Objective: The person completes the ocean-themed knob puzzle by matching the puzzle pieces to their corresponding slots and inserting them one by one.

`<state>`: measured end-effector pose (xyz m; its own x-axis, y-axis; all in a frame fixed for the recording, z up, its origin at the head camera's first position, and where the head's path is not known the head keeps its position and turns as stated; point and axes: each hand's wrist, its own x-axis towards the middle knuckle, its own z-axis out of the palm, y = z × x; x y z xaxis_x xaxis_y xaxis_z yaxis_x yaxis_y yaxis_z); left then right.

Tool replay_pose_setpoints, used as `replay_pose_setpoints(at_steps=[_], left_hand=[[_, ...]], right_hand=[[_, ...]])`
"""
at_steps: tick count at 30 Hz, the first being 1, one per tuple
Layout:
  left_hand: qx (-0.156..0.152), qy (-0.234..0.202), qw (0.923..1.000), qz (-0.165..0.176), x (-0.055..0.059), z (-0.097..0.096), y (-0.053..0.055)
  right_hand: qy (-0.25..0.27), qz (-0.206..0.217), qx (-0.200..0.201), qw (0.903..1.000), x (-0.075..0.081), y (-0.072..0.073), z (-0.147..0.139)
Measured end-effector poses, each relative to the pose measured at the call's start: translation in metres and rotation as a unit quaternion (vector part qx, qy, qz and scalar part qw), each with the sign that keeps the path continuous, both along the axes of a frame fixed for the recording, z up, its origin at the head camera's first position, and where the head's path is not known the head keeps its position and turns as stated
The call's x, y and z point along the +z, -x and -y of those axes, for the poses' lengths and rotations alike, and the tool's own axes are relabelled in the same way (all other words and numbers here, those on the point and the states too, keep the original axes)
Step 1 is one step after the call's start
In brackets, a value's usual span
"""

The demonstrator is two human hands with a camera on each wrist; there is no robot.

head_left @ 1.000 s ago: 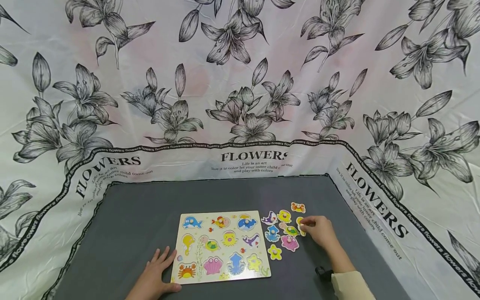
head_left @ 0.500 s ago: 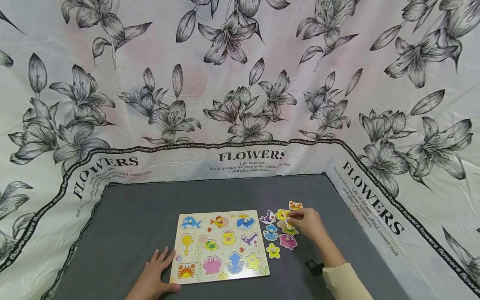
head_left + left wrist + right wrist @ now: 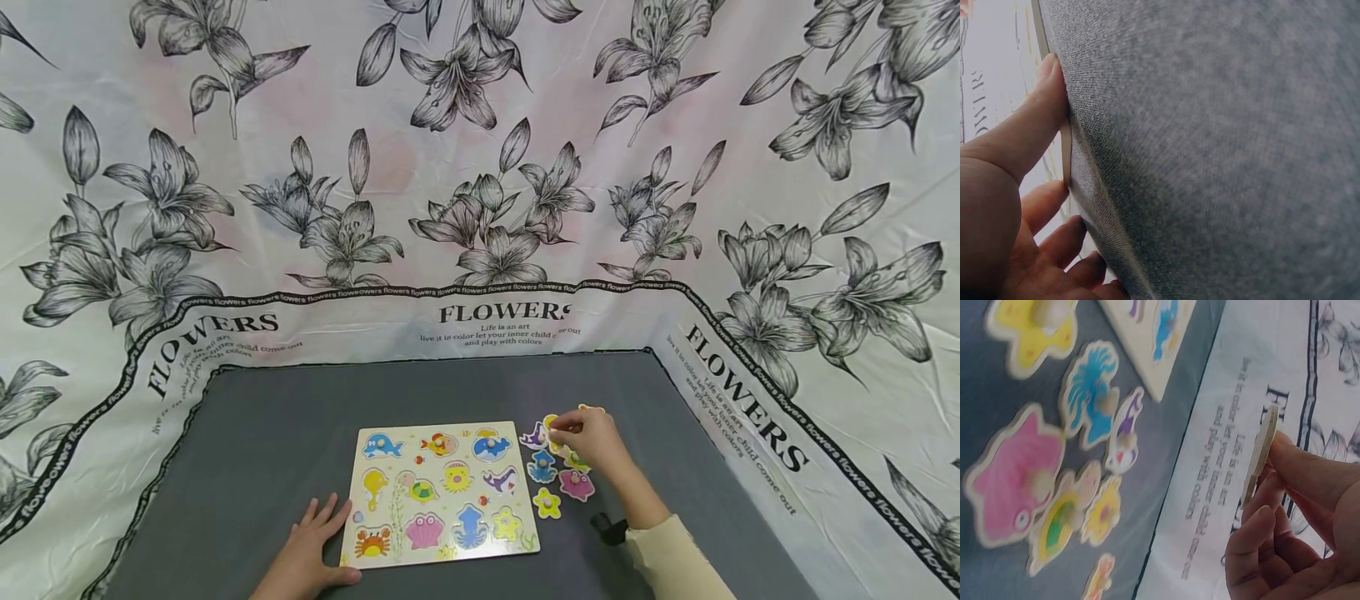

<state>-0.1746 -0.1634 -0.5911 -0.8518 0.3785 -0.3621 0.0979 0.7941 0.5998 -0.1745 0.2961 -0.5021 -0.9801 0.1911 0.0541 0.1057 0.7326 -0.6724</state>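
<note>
Between thumb and fingertips, my right hand (image 3: 596, 442) pinches a flat wooden puzzle piece (image 3: 1261, 456), seen edge-on in the right wrist view and raised above the loose pieces. Below it lie a blue octopus piece (image 3: 542, 467), a pink shell-shaped piece (image 3: 576, 485), a yellow star piece (image 3: 547, 502) and a purple-and-white dolphin piece (image 3: 533, 436). A turtle piece (image 3: 1060, 525) is partly hidden by the hand in the head view. My left hand (image 3: 311, 542), fingers spread, touches the left edge of a cream puzzle board (image 3: 412, 433), its thumb at the lower left corner.
Blue whale pieces and a red-yellow fish piece (image 3: 439, 444) with knobs sit in the board's top row. An orange crab piece (image 3: 1099, 578) lies at the far end of the loose group. A grey tabletop (image 3: 262, 433) meets a flower-printed cloth (image 3: 337, 325) behind.
My right hand has picked up a yellow piece at the right of the loose group and moved left with it towards the board. The left hand stays put.
</note>
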Motion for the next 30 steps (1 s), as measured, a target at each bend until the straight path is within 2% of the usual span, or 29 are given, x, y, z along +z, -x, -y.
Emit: replay_pose_setpoints(at_steps=[7,13,18,25,30], left_hand=[[0.009,0.010,0.9998,0.016,0.003,-0.001,0.003],[0.009,0.016,0.9996,0.019,0.005,-0.002,0.002],[0.012,0.001,0.9998,0.017,0.007,0.000,0.002],[0.009,-0.001,0.9999,0.012,0.006,0.002,0.003],[0.012,-0.004,0.9999,0.001,0.006,0.003,0.005]], right_hand=[[0.037,0.015,0.021,0.9990,-0.003,0.008,0.031],[0.025,0.023,0.054,0.9979,-0.011,0.014,0.057],[0.026,0.024,0.080,0.9962,-0.013,0.016,0.073],[0.016,0.028,0.091,0.9954,-0.010,0.019,0.092],[0.022,0.010,0.111,0.9935,-0.006,0.025,0.104]])
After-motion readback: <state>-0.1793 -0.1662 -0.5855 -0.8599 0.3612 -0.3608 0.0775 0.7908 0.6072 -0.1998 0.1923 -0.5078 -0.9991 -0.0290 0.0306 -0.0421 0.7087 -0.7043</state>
